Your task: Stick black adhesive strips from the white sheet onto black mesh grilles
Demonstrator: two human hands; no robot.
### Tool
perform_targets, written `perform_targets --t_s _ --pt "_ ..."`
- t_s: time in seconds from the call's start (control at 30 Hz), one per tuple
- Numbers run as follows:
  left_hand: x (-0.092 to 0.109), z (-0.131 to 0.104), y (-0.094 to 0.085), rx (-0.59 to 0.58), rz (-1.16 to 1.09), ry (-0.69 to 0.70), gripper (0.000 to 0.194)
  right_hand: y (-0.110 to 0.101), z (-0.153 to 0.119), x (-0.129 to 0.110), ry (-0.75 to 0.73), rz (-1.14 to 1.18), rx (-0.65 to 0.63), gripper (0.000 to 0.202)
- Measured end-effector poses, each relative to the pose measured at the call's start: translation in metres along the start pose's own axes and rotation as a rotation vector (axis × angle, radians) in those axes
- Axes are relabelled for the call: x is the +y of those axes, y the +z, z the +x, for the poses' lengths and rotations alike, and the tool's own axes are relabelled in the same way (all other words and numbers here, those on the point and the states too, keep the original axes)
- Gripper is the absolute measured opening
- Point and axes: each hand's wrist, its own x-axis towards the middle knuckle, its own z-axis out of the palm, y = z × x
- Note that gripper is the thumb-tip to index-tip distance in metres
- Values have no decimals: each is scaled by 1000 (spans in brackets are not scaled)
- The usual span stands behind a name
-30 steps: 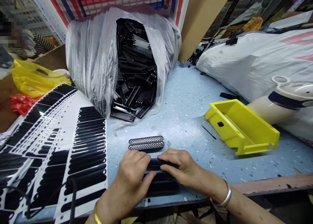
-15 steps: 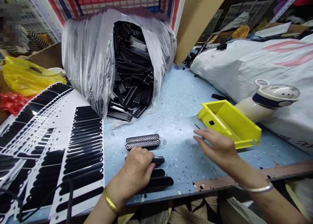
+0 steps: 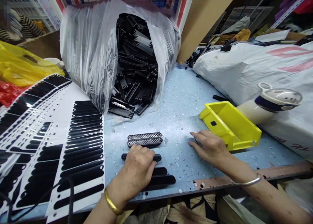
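Observation:
My left hand (image 3: 138,167) is curled over a narrow black plastic strip (image 3: 157,157) with rounded ends and small holes; the strip's middle is hidden under the fingers. Just beyond it lie two strips with a silver-and-black crisscross face (image 3: 144,139), side by side. Nearer the table edge, two plain black strips (image 3: 161,179) are partly covered by my left hand. My right hand (image 3: 211,145) hovers left of the yellow bin (image 3: 231,132), thumb and forefinger apart. A thin dark sliver (image 3: 196,141) shows between those fingers; whether they touch it is unclear.
A clear plastic bag (image 3: 90,54) full of black parts (image 3: 137,67) stands at the back. Sheets of black rounded stickers (image 3: 83,139) spread on the left. A cream bottle (image 3: 256,105) leans behind the bin, against a large white sack (image 3: 244,66). A dark cable (image 3: 71,198) crosses the sheets.
My right hand has moved slightly left, and the dark sliver now appears between its fingers rather than above them. The strip under my left hand shows both ends now. The view has shifted slightly.

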Motion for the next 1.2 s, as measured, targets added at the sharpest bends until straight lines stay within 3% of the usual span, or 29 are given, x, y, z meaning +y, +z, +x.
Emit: perform_targets --t_s 0.17,0.43,0.57,0.73,0.87,0.97,1.2 --pt "-1 0 2 34 20 21 10 -1 -3 8 193 198 -90 24" --pt "-1 0 2 39 15 10 11 -9 -6 6 223 350 -1 25" --pt "-2 0 4 46 17 14 9 -18 -18 0 208 254 51 23" --pt "-3 0 5 37 19 6 9 -9 -29 -5 46 8 11 32" --pt "-3 0 3 -9 13 -22 9 -11 -21 -9 131 4 70 33" --pt "-2 -1 -1 -43 -20 -42 8 -24 -11 -29 175 245 69 27" --pt "0 -1 -3 -82 -52 -35 10 -35 2 -99 -19 566 -2 25"
